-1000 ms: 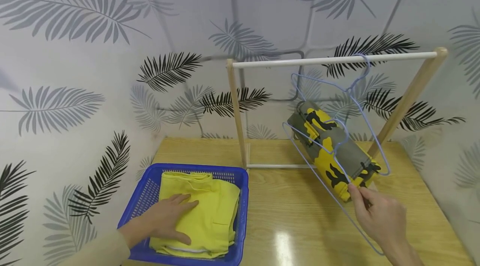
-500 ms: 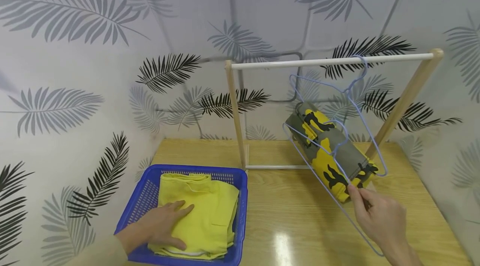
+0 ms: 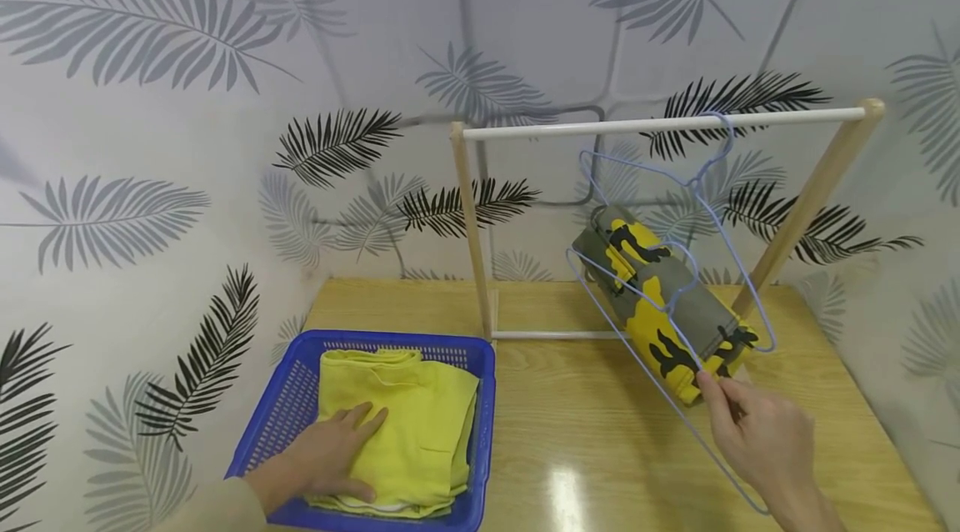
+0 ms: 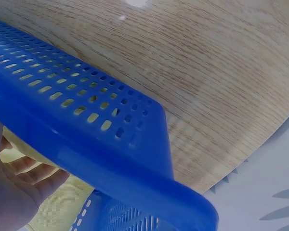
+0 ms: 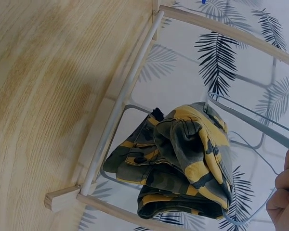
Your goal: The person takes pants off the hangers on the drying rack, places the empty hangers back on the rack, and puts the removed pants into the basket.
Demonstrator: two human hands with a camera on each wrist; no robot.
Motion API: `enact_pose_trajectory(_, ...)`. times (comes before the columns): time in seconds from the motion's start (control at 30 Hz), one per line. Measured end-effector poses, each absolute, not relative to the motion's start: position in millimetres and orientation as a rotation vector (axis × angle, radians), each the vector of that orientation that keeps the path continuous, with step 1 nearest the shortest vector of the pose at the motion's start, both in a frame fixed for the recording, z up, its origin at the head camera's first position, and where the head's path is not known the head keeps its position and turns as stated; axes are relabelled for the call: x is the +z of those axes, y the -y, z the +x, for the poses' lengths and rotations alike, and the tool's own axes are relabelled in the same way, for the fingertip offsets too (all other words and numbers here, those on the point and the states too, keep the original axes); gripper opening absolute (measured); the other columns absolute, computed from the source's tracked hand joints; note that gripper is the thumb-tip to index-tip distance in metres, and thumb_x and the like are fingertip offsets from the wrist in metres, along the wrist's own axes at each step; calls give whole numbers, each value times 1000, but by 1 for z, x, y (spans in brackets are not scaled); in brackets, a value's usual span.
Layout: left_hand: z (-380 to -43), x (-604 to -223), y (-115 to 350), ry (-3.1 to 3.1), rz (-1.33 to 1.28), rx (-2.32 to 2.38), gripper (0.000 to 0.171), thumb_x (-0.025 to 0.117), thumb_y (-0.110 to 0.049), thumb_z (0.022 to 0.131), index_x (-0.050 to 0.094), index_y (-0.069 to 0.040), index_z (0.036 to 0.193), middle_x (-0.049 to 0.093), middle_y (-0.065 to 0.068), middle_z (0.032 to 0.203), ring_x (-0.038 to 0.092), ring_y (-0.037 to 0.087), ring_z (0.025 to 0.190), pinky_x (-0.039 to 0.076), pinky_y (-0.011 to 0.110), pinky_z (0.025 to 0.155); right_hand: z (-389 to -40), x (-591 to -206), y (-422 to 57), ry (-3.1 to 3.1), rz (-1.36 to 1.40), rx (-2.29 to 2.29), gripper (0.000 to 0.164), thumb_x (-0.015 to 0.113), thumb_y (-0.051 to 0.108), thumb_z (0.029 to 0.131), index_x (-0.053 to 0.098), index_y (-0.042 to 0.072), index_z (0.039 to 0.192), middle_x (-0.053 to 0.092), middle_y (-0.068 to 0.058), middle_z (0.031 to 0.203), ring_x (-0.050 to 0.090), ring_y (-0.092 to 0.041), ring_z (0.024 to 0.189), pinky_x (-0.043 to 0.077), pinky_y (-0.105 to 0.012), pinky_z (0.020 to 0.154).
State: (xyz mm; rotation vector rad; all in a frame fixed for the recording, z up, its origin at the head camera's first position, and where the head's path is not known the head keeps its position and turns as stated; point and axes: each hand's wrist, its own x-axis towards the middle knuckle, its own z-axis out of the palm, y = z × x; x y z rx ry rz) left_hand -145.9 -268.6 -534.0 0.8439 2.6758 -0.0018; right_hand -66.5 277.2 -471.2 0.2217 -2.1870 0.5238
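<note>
Left hand point(image 3: 330, 453), fingers spread, rests on yellow cloth point(image 3: 427, 415) in blue basket point(image 3: 486, 432), near left; grips nothing; right hand point(image 3: 765, 432) pinches side of near hanger point(image 3: 670, 307), near right; camo cloth point(image 3: 697, 319) on far hanger point(image 3: 699, 184) under rack bar point(image 3: 555, 129); best pinch firmly, hanger not snagging camo cloth; no writing seen

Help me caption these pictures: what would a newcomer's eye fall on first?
Likely the yellow-and-grey camo garment, hanging from the rack at the right of the head view. Next, the yellow cloth in the basket at lower left, where the left hand rests. Then perhaps the hanger that the right hand holds in front of the garment.
</note>
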Motion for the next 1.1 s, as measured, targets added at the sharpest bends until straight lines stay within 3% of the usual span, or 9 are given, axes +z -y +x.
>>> enact_pose_trajectory(0.2,-146,-534,269,-2665,836,-16,123,75,-82,71,38,-11,163,45,28,160,60,55,130,63,59,84,-66,-473,-276,2175,218,522,60,58,36,105,33,25,52,30,13,45,11,14,51,5,-9,46)
enact_pose_trajectory(0.43,-149,-519,267,-2652,865,-84,122,70,-87,72,39,-10,162,47,27,159,57,50,137,57,64,98,-66,-473,-276,2182,205,527,57,61,34,104,36,27,52,31,13,45,11,14,51,6,-9,46)
enact_pose_trajectory(0.6,-157,-503,259,-2702,970,-59,119,69,-86,77,41,-7,160,50,28,157,56,49,138,57,64,99,-67,-473,-276,2186,201,525,58,59,35,105,35,26,53,30,13,45,10,14,51,6,-9,46)
enact_pose_trajectory(0.8,-162,-492,239,-2715,1016,5,111,70,-81,80,41,-12,162,49,22,159,54,46,142,53,63,106,-67,-473,-275,2185,209,520,60,58,36,106,32,26,53,30,13,45,10,14,51,5,-9,47)
enact_pose_trajectory(1.1,-160,-502,221,-2710,1068,-153,121,68,-88,74,38,-12,164,33,22,171,34,49,156,39,64,122,-68,-473,-274,2180,214,510,61,55,39,107,31,25,52,28,13,44,10,13,51,5,-9,46)
